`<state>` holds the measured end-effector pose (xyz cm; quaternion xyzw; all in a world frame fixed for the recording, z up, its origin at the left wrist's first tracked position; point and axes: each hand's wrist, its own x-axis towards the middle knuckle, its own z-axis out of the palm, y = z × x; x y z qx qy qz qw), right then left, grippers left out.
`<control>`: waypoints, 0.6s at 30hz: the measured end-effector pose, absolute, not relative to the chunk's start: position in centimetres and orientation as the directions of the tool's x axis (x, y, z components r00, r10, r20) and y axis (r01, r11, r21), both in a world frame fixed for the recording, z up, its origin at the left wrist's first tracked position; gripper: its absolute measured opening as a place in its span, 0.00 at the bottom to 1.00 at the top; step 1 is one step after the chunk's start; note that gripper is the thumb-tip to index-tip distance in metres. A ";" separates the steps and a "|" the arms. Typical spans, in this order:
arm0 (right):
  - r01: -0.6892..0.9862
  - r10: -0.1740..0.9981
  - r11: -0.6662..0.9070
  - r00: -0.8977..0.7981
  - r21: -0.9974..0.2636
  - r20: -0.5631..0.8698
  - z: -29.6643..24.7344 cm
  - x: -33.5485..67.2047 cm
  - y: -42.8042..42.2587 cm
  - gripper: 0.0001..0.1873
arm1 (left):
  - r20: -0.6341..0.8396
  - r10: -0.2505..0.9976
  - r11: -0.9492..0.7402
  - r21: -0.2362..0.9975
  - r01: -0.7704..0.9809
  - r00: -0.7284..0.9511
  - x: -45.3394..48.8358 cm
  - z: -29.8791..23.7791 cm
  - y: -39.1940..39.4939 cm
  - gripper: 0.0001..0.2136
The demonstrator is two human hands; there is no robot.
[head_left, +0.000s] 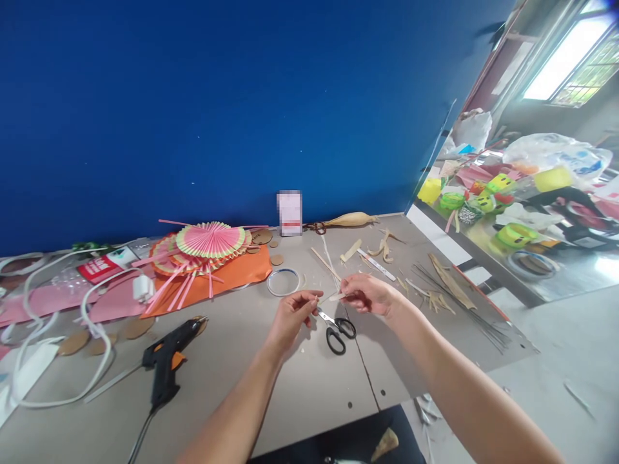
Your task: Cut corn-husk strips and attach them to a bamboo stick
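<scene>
Both my hands meet above the grey table [309, 386], pinching a thin pale strip [333, 297] between them. My left hand [293, 312] has its fingertips closed on the strip's left end. My right hand [370, 293] is closed on the right end. Black-handled scissors [337, 328] lie on the table just below the hands. A white ring [284, 281] lies slightly beyond my left hand.
A black glue gun [169, 357] rests at the left with a white cable [58, 335] looping near it. Pink pleated paper fans [206, 243] sit on an orange sheet [232, 274]. Dried husk pieces and thin dark sticks [464, 303] are scattered at the right. A blue wall [217, 96] backs the table.
</scene>
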<state>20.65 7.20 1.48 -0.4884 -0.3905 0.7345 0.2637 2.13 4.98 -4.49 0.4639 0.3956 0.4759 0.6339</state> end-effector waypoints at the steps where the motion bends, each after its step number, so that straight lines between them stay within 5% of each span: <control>1: 0.006 0.748 -0.575 -0.400 -0.818 -0.529 1.4 20.3 7.3 0.03 | -0.056 0.963 0.122 0.963 -0.241 0.264 2.1 -4.4 4.9 0.08; 8: 0.007 0.675 -0.645 -0.463 -0.764 -0.574 0.8 18.8 7.8 0.03 | -0.048 0.939 0.150 0.949 -0.279 0.341 2.1 -4.7 4.9 0.07; 18: -0.290 0.816 -0.538 -0.414 -0.791 -0.404 -0.9 16.8 5.8 0.10 | -0.073 0.987 0.125 0.908 -0.401 0.142 1.9 -4.6 5.2 0.05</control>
